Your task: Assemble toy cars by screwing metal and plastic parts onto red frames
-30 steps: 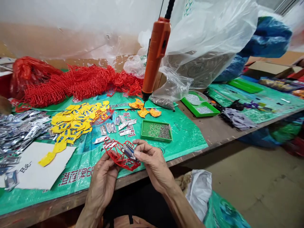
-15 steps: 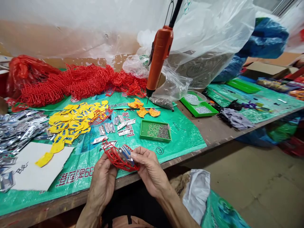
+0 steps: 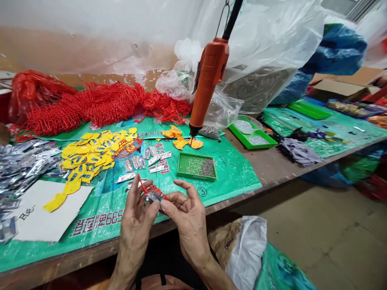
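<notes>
Both hands meet over the table's front edge around a red lattice piece with a silvery part against it. My left hand grips it from the left, thumb on the silvery part. From the right, my right hand pinches it between thumb and fingers, its index finger raised. Beyond the hands lie loose silver pieces and a green tray of small screws. An orange electric screwdriver hangs tip down above orange pieces.
Yellow pieces, a silver heap and a white card cover the left side. Behind them runs a red lattice pile. Another green tray and grey pieces lie to the right.
The red piece has been tilted and now shows less of itself between the hands. Both thumbs have come together on the silvery part. The hanging screwdriver has swung slightly right and down.
</notes>
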The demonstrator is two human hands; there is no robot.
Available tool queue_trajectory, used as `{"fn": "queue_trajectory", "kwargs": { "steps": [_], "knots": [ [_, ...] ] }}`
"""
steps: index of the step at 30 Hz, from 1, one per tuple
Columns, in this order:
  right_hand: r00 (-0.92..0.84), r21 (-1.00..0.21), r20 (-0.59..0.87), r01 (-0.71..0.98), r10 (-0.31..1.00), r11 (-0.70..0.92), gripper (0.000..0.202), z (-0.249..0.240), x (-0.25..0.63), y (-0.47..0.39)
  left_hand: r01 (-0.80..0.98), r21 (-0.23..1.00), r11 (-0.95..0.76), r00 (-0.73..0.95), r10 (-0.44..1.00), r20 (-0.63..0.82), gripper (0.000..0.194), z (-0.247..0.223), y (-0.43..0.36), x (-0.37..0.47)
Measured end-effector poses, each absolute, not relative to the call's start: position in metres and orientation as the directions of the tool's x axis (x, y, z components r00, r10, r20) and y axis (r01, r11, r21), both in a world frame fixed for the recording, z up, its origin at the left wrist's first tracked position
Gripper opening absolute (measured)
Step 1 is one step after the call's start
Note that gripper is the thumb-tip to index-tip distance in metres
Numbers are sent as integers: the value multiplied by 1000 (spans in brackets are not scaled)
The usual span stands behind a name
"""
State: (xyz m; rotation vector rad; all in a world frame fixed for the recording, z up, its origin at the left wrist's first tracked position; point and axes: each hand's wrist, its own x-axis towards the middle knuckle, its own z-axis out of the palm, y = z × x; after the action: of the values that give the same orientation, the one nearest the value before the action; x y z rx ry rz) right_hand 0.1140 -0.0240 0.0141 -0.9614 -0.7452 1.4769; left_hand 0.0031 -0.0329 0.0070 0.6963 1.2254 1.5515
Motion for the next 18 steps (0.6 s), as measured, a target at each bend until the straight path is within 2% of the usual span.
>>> {"fn": "queue_trajectory", "kwargs": {
  "steps": [5,9,18],
  "knots": [
    [-7,-958,-41,-285,999,-41,15,9,115,-29,-311,950,1,-313,944,-104,69,0,-32,2],
    [9,-976,72,-207,997,72,15,11,119,-29,-344,939,16,-308,943,-129,71,-2,-30,1],
    [-34,-977,169,-138,985,163,19,5,123,-29,-322,947,-14,-302,949,-88,66,-1,-31,-2]
  ]
}}
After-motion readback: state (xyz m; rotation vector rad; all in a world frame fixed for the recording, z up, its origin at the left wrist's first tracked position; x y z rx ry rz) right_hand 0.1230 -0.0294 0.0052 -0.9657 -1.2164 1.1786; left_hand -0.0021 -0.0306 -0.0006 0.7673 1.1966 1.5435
